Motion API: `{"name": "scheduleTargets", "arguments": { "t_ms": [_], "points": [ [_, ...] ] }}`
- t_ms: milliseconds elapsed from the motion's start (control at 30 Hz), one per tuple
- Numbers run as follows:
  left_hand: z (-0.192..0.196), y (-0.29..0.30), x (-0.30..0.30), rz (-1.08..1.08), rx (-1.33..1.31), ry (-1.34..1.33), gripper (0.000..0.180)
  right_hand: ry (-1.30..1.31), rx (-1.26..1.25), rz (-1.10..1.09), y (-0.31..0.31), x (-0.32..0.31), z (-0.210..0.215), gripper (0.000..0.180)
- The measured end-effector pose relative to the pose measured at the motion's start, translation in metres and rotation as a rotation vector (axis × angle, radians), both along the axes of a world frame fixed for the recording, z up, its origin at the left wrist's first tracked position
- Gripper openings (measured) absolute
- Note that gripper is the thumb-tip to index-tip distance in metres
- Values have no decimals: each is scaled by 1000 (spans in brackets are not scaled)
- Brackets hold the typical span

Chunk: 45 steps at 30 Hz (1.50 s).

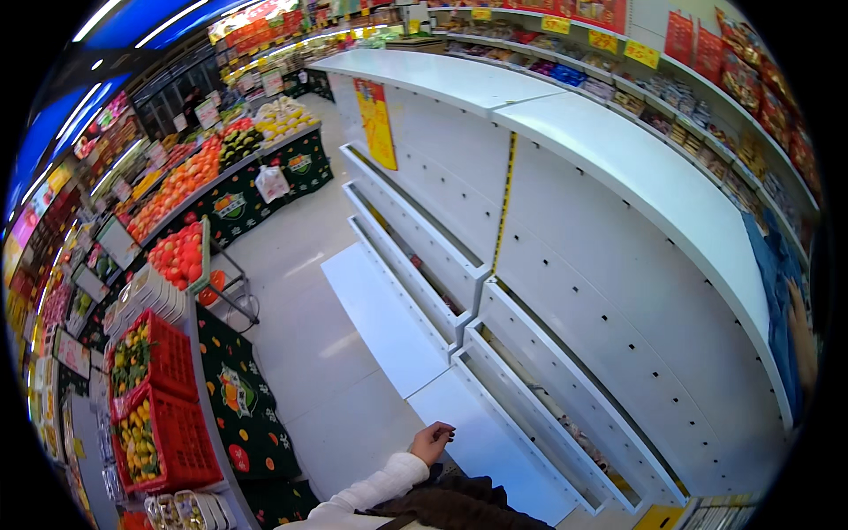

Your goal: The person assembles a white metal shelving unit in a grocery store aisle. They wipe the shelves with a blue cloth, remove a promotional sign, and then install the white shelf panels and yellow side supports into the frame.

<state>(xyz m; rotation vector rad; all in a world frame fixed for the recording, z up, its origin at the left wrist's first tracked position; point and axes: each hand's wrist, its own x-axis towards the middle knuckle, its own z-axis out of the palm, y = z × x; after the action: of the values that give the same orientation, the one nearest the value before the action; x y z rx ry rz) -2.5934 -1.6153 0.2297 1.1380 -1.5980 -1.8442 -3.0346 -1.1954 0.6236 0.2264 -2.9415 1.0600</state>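
My right hand (802, 340) is at the far right, partly cut off by the dark rim of the picture. It grips and presses a blue cloth (770, 283) against the end of the white shelf unit's top (636, 150). Part of the cloth drapes along the top's edge. At the bottom middle, my left hand (432, 443) hangs in a white sleeve with its fingers curled in and nothing visible in them. It is just above the low white base board (481, 433) of the unit.
Narrow white slotted trays (548, 397) run along the unit's lower front, with small bits of litter inside. Left of the aisle floor (309, 327) stand red crates of yellow fruit (168, 433) and a fruit counter (238, 190). Stocked shelves (654, 97) line the back.
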Motion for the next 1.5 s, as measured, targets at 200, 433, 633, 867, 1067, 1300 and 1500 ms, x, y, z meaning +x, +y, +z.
{"name": "scheduleTargets", "arguments": {
  "t_ms": [200, 433, 633, 867, 1067, 1300, 1500],
  "points": [
    [-45, -20, 0, -113, 83, -46, 16, 56, 8, -22, -38, 11, 25, 64],
    [-57, -86, 28, -144, 177, -84, 16, 72, 98, 0, -146, 35, 67, 65],
    [-45, -197, 60, 12, 164, -7, 16, 98, 328, 177, -339, 46, 87, 77],
    [-47, -356, 121, 127, 121, 41, 15, 279, 454, 649, -704, 113, 100, 72],
    [-37, -440, 140, 236, 95, 85, 16, 455, 409, 1084, -768, 172, 98, 61],
    [-34, -446, 142, 294, 261, 44, 16, 115, 320, 455, -585, 135, 107, 61],
    [-37, -479, 152, 216, 149, 58, 15, 56, 425, 264, -568, 74, 105, 67]
  ]
}}
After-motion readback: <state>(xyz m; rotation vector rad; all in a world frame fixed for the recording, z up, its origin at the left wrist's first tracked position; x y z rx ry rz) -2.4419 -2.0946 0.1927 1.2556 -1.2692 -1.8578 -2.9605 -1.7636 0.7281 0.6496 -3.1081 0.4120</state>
